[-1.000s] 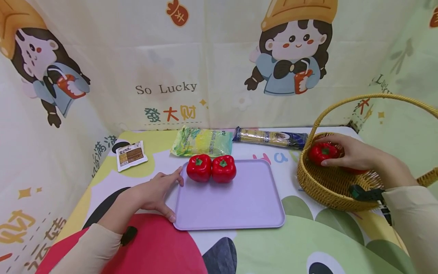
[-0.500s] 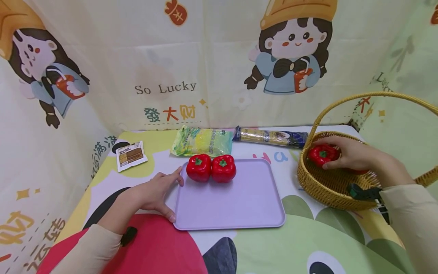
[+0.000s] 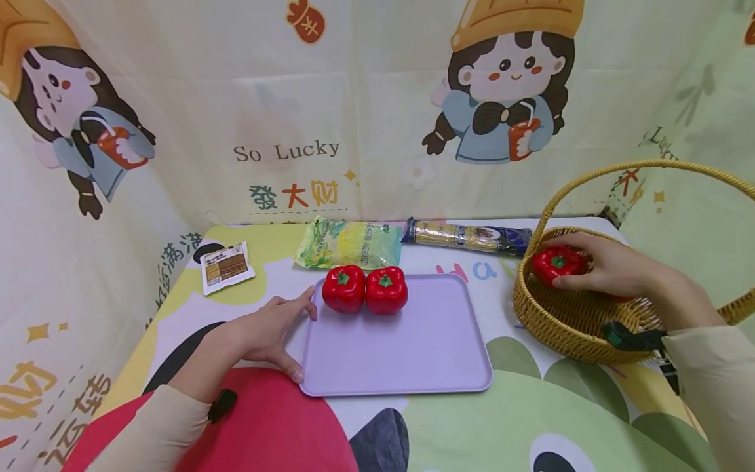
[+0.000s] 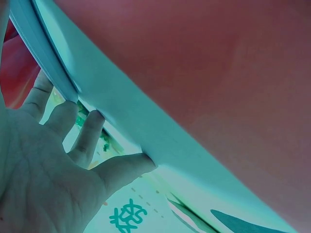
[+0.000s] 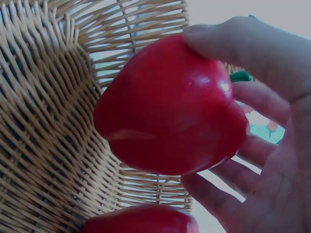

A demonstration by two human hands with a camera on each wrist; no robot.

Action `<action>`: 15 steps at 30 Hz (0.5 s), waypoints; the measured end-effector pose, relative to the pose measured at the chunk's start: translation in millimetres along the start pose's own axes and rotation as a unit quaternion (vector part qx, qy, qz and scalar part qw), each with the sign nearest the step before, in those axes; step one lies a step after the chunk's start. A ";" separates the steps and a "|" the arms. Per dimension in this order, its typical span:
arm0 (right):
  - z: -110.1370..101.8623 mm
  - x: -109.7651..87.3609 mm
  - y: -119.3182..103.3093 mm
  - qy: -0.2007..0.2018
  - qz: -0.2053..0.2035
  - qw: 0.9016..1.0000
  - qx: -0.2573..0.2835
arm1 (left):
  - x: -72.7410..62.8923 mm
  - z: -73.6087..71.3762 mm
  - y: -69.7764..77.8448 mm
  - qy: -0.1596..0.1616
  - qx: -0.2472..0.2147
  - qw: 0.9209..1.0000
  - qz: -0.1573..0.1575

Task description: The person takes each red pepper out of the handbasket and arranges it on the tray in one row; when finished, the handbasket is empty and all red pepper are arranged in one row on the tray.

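Red pepper [image 3: 557, 262], gripped by right fingers [image 5: 214, 194], has room before basket's [image 3: 560, 337] near rim.

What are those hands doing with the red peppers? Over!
Right hand gripping red pepper inside basket. Left hand touching left edge of tray. Two peppers on tray. Basket handle arches up, possibly in the way.

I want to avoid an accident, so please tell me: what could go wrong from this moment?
The held pepper looks smooth and shiny, so it might slip from the right fingers. The handle of the basket arches above the opening, so a careless lift could bump it. Two peppers sit on the tray; if the left fingers at its edge push it, they may roll.
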State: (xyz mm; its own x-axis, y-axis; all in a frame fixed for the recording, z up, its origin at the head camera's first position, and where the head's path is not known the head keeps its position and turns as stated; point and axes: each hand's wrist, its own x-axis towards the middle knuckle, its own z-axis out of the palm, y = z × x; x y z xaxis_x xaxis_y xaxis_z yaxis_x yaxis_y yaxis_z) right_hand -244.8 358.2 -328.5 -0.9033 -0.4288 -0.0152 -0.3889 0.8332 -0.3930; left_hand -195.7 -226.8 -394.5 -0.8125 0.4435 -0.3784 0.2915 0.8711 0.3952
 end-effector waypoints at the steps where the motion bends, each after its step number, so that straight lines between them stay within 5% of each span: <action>1: -0.2 -0.6 -1.2 0.003 -0.001 1.000 0.004 | -0.2 -0.3 0.3 -0.001 -0.001 1.000 0.001; 15: -1.3 -10.0 -13.7 0.059 -0.045 0.997 0.028 | -0.5 -0.6 1.0 0.002 -0.002 1.000 0.003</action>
State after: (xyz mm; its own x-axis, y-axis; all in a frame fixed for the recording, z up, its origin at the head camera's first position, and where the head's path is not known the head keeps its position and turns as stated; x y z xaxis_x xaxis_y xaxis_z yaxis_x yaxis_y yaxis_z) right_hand -230.7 351.5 -321.7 -0.8814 -0.4542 0.1299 -0.4619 0.7711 -0.4383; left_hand -195.3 -226.3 -393.4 -0.8131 0.4480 -0.3718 0.2945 0.8674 0.4011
